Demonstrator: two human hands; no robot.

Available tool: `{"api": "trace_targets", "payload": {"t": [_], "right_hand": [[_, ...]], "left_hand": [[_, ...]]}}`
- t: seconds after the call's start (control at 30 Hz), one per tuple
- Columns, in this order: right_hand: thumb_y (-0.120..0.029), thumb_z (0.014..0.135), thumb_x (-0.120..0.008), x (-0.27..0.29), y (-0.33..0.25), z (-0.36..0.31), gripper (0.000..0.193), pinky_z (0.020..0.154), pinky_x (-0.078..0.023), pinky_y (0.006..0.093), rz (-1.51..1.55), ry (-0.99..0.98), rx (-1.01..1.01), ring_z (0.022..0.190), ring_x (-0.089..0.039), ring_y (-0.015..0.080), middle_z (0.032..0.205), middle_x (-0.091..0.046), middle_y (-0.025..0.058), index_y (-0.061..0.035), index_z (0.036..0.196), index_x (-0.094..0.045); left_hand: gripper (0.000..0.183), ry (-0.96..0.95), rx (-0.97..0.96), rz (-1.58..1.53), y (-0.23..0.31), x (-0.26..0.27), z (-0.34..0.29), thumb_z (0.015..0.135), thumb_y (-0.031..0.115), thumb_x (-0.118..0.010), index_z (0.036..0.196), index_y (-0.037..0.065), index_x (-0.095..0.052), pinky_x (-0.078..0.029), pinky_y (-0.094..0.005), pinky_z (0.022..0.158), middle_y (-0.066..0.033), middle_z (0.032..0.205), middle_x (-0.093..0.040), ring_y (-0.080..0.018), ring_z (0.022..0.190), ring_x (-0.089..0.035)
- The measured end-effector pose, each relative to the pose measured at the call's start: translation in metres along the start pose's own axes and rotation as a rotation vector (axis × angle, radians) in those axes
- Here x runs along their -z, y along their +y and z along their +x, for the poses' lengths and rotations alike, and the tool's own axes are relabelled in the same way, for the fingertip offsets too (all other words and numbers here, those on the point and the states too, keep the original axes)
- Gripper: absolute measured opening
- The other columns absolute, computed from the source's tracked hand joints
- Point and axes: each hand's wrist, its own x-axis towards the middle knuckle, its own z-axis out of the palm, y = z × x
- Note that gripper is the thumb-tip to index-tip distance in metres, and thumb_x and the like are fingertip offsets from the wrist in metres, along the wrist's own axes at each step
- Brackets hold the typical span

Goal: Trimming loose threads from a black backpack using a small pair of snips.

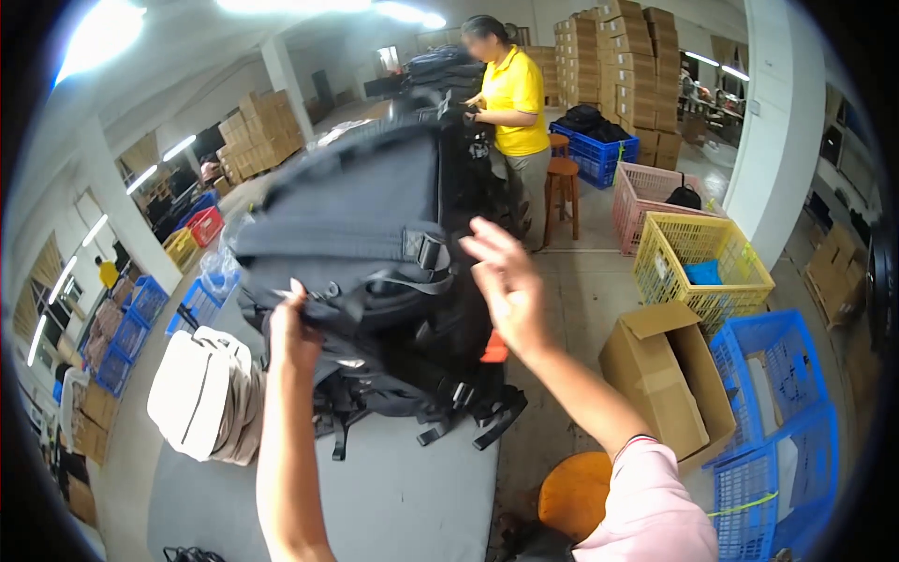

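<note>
A large black backpack (337,206) with straps and buckles is held up over the grey table (412,487). My left hand (294,330) is closed on its near left edge, thumb up. My right hand (504,286) is just right of the bag, fingers apart and holding nothing. A side-release buckle (430,253) shows on the backpack close to that hand. More black bags and dangling straps (459,393) lie beneath on the table; where one bag ends and another begins, I cannot tell. A bit of orange (494,347) shows at their right edge.
A cream backpack (201,393) stands at the table's left edge. To the right are an open cardboard box (655,375), a yellow crate (693,272), blue crates (777,450) and a round stool (573,496). Across the table a person in yellow (515,94) handles black bags.
</note>
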Motion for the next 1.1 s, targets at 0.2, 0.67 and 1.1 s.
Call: {"api": "trace_targets", "payload": {"t": [0.2,0.67,1.1], "right_hand": [[-0.024,0.089,-0.058,-0.057,0.048,-0.026,0.03,0.083,-0.05,0.0309,0.034,-0.135,-0.346,0.103,-0.06,0.0248,0.131,-0.051,0.0073,-0.011,0.116,-0.062],[0.009,0.083,-0.053,-0.025,-0.042,-0.065,0.026,0.079,-0.049,0.0278,0.301,-0.067,-0.113,0.097,-0.06,0.0214,0.109,-0.058,0.0147,0.0,0.108,-0.059],[-0.022,0.087,-0.062,-0.22,-0.208,-0.244,0.017,0.059,-0.048,0.0259,0.843,-1.674,-0.451,0.059,-0.053,0.0078,0.066,-0.062,0.0039,-0.0057,0.091,-0.067]], "left_hand": [[0.041,0.17,0.085,0.262,-0.048,0.018,0.03,0.085,0.026,-0.068,0.112,-0.003,-0.055,-0.049,-0.0407,0.082,-0.0149,0.108,-0.061,-0.0265,0.094,-0.062],[0.052,0.426,0.162,1.406,-0.069,0.29,-0.21,0.079,0.016,-0.068,0.127,0.003,-0.05,-0.045,-0.0368,0.094,-0.0155,0.127,-0.053,-0.0257,0.111,-0.055],[0.069,0.519,0.194,1.699,-0.177,0.237,-0.505,0.076,0.021,-0.07,0.135,0.009,-0.037,-0.016,-0.0591,0.108,-0.0262,0.147,-0.017,-0.0431,0.137,-0.016]]}}
